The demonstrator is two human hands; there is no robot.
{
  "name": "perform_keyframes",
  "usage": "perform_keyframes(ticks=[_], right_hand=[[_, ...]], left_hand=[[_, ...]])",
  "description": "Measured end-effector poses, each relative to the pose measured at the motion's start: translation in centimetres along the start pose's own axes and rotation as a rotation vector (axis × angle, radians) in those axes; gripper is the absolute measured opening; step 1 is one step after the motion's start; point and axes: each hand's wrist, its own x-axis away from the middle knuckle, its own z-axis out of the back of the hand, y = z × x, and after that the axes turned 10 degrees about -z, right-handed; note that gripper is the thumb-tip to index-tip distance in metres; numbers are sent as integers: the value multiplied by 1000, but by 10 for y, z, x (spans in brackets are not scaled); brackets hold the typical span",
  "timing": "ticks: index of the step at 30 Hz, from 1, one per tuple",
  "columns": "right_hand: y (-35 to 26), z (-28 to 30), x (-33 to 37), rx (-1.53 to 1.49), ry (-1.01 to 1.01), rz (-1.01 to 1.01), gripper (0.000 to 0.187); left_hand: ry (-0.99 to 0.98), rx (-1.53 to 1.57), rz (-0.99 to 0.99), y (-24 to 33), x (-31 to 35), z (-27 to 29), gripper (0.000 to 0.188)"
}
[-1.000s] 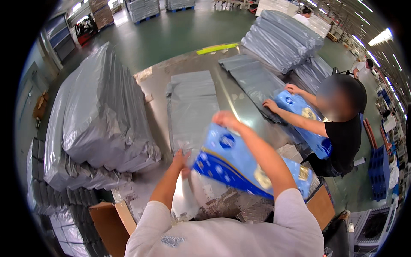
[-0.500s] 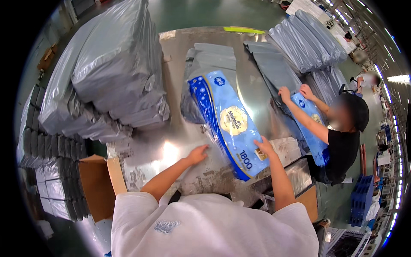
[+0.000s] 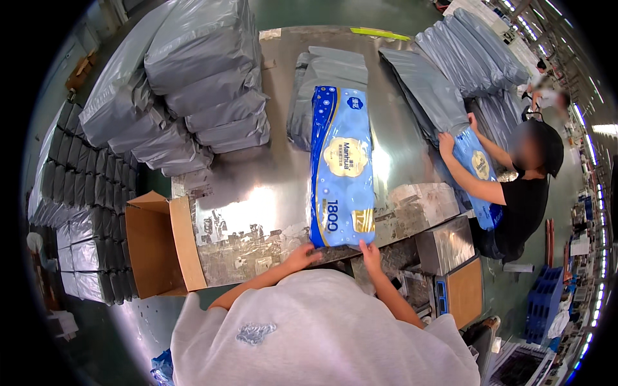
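Note:
A long blue plastic-wrapped tissue paper pack (image 3: 341,186) lies lengthwise on the metal table, its far end resting on flat grey plastic mailing bags (image 3: 338,67). At the near left corner of the pack is my left hand (image 3: 302,257), open, its fingers stretched toward the corner. My right hand (image 3: 370,254) has its fingers closed on the pack's near right corner. On the right, a co-worker's hands (image 3: 447,141) hold a grey mailing bag (image 3: 428,87) at the end of a similar blue pack (image 3: 476,164).
Filled grey bags (image 3: 206,77) are piled at the table's left, with more stacked bags (image 3: 90,170) beyond. An open cardboard box (image 3: 154,244) stands by the near left edge of the table (image 3: 277,193). Grey bundles (image 3: 470,58) lie at the far right. A metal box (image 3: 444,244) sits near right.
The blue pack has turned from slanted to nearly straight and come away from the right. Both my hands have drawn to its near end. The co-worker's bag now covers part of the other pack.

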Motion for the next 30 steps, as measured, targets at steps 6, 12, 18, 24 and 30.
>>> perform_keyframes(ticks=[6, 12, 18, 24, 30], right_hand=[[-130, -6, 25, -173, -225, 26, 26], [-154, -21, 29, -169, -158, 164, 27], [6, -7, 38, 263, -160, -135, 35], [-22, 55, 73, 532, -863, -670, 42], [-94, 38, -79, 1240, -1016, -56, 41]], left_hand=[[324, 355, -55, 74, -20, 52, 27], [383, 415, -92, 97, -25, 73, 25], [1, 115, 187, 11, 44, 28, 33], [-770, 559, 532, 15, 95, 62, 22], [-627, -47, 119, -84, -66, 173, 29]])
